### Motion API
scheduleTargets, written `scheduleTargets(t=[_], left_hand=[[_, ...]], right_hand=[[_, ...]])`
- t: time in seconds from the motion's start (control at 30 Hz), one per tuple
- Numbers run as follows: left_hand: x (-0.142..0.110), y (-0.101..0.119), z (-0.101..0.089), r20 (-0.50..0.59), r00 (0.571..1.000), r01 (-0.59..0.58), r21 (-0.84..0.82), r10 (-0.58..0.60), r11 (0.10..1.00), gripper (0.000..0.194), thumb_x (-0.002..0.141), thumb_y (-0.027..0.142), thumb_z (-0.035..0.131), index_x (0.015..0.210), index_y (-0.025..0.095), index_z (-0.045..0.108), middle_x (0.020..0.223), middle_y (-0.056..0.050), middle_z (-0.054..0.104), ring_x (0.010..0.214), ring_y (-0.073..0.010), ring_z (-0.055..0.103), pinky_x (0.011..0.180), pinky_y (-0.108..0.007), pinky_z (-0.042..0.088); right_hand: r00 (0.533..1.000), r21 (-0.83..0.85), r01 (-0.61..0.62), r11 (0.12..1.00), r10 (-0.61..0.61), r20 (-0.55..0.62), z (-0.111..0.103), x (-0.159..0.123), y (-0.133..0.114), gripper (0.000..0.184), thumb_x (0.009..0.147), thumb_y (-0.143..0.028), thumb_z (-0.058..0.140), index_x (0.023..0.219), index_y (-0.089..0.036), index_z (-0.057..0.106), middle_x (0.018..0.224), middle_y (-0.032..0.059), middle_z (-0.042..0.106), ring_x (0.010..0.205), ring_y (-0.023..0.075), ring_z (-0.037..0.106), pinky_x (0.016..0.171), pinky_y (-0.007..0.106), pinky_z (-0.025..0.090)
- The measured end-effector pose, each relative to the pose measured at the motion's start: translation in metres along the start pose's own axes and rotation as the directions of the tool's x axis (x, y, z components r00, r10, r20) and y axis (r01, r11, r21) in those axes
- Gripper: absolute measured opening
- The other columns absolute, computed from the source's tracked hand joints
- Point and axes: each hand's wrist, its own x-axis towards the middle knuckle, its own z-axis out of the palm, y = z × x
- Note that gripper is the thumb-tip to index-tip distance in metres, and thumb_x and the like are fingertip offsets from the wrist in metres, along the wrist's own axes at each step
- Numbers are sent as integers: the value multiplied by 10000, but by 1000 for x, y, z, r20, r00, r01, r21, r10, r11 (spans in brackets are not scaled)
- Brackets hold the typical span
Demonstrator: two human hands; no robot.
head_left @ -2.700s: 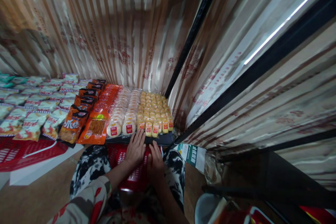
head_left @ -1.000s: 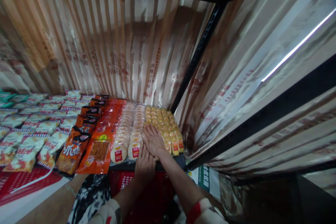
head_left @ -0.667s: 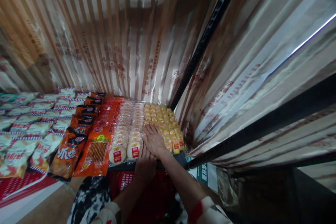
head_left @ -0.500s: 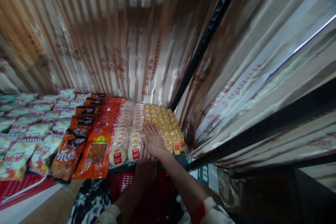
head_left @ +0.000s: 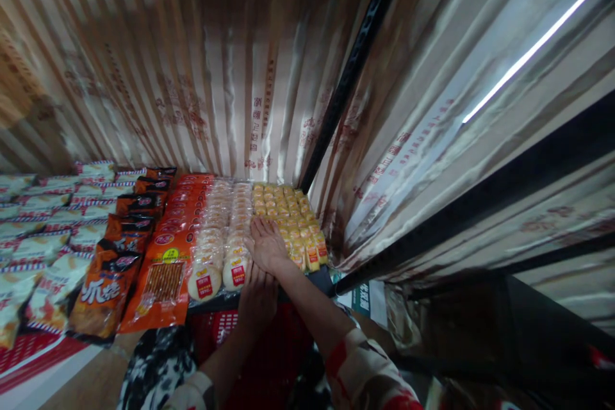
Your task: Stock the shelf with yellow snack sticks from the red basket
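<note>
My right hand point(head_left: 266, 245) lies flat, fingers stretched out, on the left rows of small yellow wrapped cakes point(head_left: 294, 223) on a low dark shelf point(head_left: 321, 278). Just below it, my left hand point(head_left: 258, 298) rests at the shelf's front edge, fingers pointing forward and touching the right hand's wrist; nothing shows in it. To the left of the cakes run two rows of round white buns point(head_left: 221, 242) with red labels.
Left of the buns lie orange snack packs point(head_left: 163, 269), dark orange bags point(head_left: 103, 282) and several pale packets point(head_left: 43, 250). A red basket point(head_left: 269, 359) sits under my arms. Striped plastic sheeting point(head_left: 230, 77) and a black upright post point(head_left: 355, 57) close in behind and right.
My right hand moved from the shelf's front edge up onto the yellow cakes and has stayed there. The left hand stays at the edge. The view has shifted slightly.
</note>
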Motion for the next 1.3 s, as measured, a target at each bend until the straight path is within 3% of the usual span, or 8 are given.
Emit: scheduleTargets(t=[0.5, 0.67, 0.83, 1.0, 1.3], left_hand=[[7, 3, -4, -7, 999, 34, 32, -33, 999, 357, 829, 198, 453, 1157, 103, 558, 1195, -164, 589, 1185, -306, 494, 1055, -506, 328], [6, 3, -2, -4, 999, 49, 13, -49, 999, 345, 815, 197, 456, 1122, 127, 596, 1228, -155, 581, 1228, -303, 462, 1075, -516, 301], [3, 1, 2, -33, 998, 46, 36, -45, 998, 549, 824, 230, 450, 1345, 64, 397, 1421, -202, 358, 1349, -315, 272, 1088, -500, 292], [0, -1, 6, -121, 993, 16, 99, -4, 995, 578, 863, 181, 384, 1408, 41, 254, 1450, -204, 291, 1370, -302, 191, 1082, -493, 311], [0, -4, 1, -30, 1000, -2, 57, 4, 998, 533, 875, 210, 400, 1384, 70, 328, 1467, -155, 281, 1390, -267, 152, 1117, -471, 225]], right_hand=[[1000, 13, 3, 1000, -2, -5, 3, 0, 0, 570, 924, -419, 319, 1347, -48, 407, 1424, 141, 379, 1361, 255, 257, 1135, 433, 133], [994, 57, 38, 998, -32, -102, -4, -11, 1, 529, 932, -393, 322, 1362, -94, 396, 1442, 107, 363, 1378, 216, 215, 1142, 413, 137], [975, 68, 10, 998, 5, -223, -14, -44, 3, 494, 925, -327, 359, 1364, -103, 392, 1456, 116, 335, 1384, 215, 198, 1137, 434, 158], [952, 55, -35, 998, 50, -302, -11, -84, 2, 461, 919, -275, 361, 1339, -98, 430, 1423, 117, 394, 1364, 222, 257, 1125, 437, 199], [882, 54, -181, 982, 186, -433, 14, -159, 33, 493, 929, -231, 310, 1396, -74, 312, 1438, 178, 348, 1375, 251, 222, 1045, 480, 336]])
